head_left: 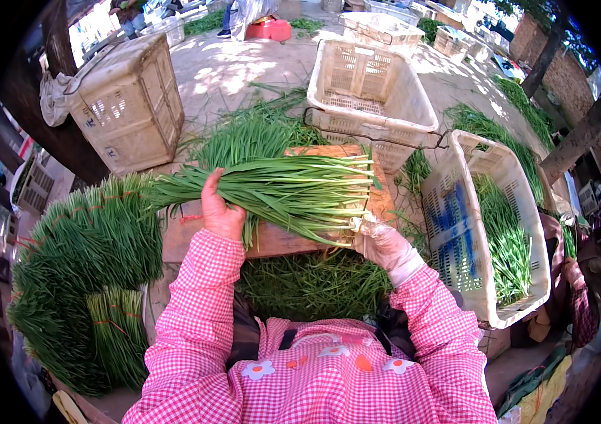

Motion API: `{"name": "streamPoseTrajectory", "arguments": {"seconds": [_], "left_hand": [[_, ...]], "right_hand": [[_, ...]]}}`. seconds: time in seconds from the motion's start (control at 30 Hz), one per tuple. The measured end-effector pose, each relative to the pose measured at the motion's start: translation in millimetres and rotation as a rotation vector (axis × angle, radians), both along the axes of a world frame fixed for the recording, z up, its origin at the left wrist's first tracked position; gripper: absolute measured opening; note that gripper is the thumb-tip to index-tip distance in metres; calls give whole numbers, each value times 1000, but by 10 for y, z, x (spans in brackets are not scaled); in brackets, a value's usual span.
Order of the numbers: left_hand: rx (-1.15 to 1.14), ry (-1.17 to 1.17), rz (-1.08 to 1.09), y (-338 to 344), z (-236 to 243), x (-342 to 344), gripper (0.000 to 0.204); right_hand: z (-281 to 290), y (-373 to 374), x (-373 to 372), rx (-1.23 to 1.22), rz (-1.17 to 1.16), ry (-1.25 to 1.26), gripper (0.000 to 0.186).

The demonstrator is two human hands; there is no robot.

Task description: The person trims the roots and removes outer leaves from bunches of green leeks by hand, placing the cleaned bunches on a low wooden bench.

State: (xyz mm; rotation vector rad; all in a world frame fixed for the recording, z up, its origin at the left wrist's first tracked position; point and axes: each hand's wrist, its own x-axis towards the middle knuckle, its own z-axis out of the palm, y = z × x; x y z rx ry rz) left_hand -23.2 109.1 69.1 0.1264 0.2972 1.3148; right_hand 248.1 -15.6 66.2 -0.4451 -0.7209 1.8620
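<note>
A loose bunch of garlic chives point(293, 187) lies across a wooden board point(272, 240), leaf tips to the left and pale stem ends to the right. My left hand point(223, 212) grips its leafy part from the near side, thumb up and fingers hidden under the leaves. At the near corner of the stem ends is my right hand point(384, 244), in a thin whitish glove, its fingers closed on the stems and partly hidden. Behind the bunch, more loose chives point(251, 138) are heaped at the board's far side.
Many tied chive bundles point(88, 247) stand on my left. Cut leaves point(314, 283) lie below the board. A crate holding chives point(505, 240) leans on my right; an empty crate point(375, 92) with a wire handle stands ahead. Another crate point(131, 106) is far left. A person point(583, 275) sits at right.
</note>
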Motion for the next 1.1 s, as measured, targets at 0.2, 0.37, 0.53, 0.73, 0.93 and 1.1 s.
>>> {"name": "streamPoseTrajectory", "arguments": {"seconds": [0.2,0.37,0.53,0.73,0.93,1.1], "left_hand": [[43,34,70,-21,32,-56,6],[83,-19,111,23,19,-167,5],[130,39,118,-47,154,-183,6],[205,22,135,-69,285,-130,9],[331,-256,-1,-78,311,-257,11],[431,-385,-72,-53,373,-336,12]], "right_hand": [[-87,-9,-38,-186,-183,-271,18],[133,30,275,-117,-458,-598,8],[331,44,443,13,-613,-694,21],[456,-304,-443,817,-358,-1225,36],[835,-499,-363,230,-29,-779,14],[762,-443,49,114,-124,-896,13]]}}
